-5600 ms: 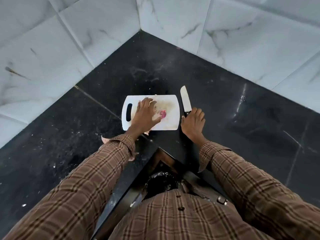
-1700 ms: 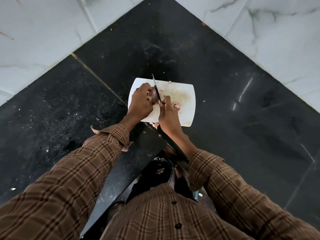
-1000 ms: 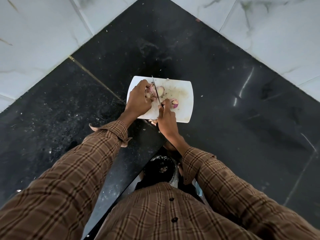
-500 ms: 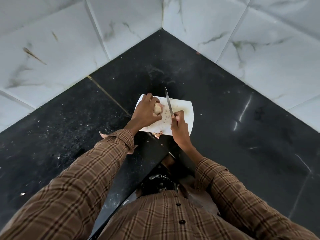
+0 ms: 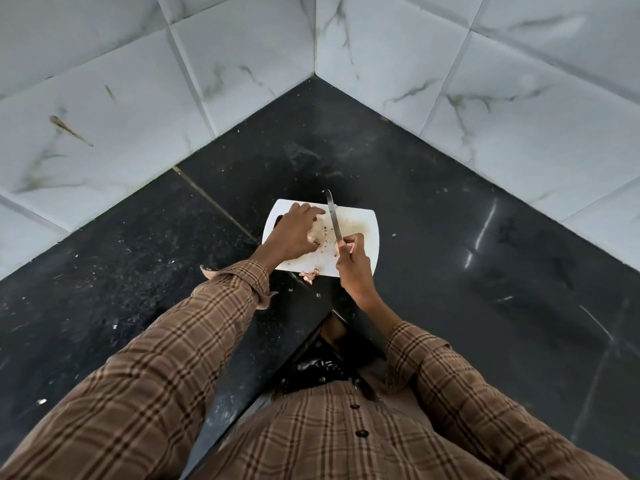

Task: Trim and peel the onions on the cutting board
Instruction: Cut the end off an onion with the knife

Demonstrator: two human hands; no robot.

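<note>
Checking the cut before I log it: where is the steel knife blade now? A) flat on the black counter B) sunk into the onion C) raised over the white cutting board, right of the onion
C: the right hand holds the steel knife blade over the white plastic cutting board, apart from the pale onion under the left hand.

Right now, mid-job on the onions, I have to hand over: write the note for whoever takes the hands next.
Left hand: holds a pale onion down on the white cutting board, fingers curled over it.
Right hand: grips the knife, blade pointing away, just right of the onion and not in it.
Scraps: brown onion skins lie at the board's near edge, on the black counter.
Done: this onion looks largely peeled; whether its ends are trimmed cannot be told.
Left: finish it. No other onion is visible; the hands may hide some.
</note>
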